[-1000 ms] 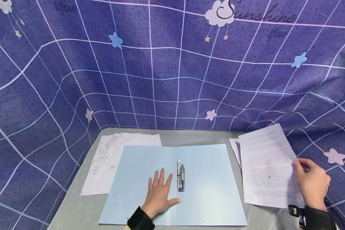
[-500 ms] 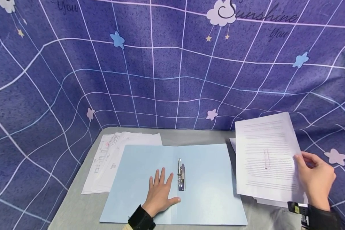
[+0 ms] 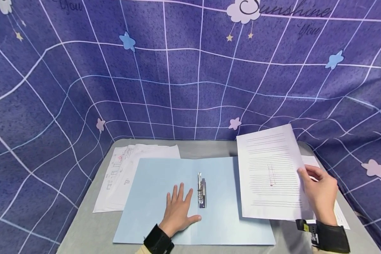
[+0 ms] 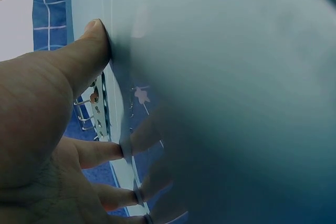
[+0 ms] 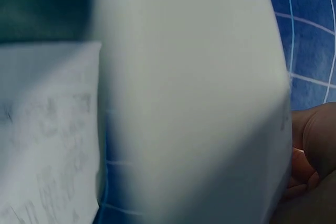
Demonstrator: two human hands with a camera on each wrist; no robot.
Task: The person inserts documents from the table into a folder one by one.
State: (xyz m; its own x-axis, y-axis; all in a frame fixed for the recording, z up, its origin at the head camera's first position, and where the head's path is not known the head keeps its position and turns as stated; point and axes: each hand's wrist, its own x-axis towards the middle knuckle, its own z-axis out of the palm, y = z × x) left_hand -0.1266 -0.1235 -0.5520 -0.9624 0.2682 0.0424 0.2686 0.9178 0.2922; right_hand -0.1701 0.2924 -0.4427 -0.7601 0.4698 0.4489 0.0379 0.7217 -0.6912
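Fingers (image 3: 315, 171) and thumb of right hand (image 3: 322, 195) pinch the right edge of a white, rectangular printed paper sheet (image 3: 266, 176) with thin red marks mid-page; one sheet or several, can't tell. Left hand (image 3: 177, 213) flat, fingers spread, pressing the left panel of an open, light-blue, glossy folder (image 3: 155, 183), thumb reaching the spine. Sheet is tilted over the right panel, shadow beneath; whether its lower edge touches, can't tell. Silver metal lever clip (image 3: 201, 190) at the spine, just beyond left fingertips, apart from the sheet.

Risks, my read: one-sided grip leaves the left edge free, so it could sag, swing or snag on the clip if carried further. Tight pinch could crease that edge; loose one could let the page twist. Folder may slide if left-hand pressure eases. Loose white paper pile (image 3: 311, 160) under the right wrist could get dragged by it. White printed pile (image 3: 122, 187) beyond the folder's left edge looks out of harm's way.

Versus half a second ago: sheet and right hand have shifted left, more page over the folder, right pile more exposed. Left hand unchanged, spread on the panel.
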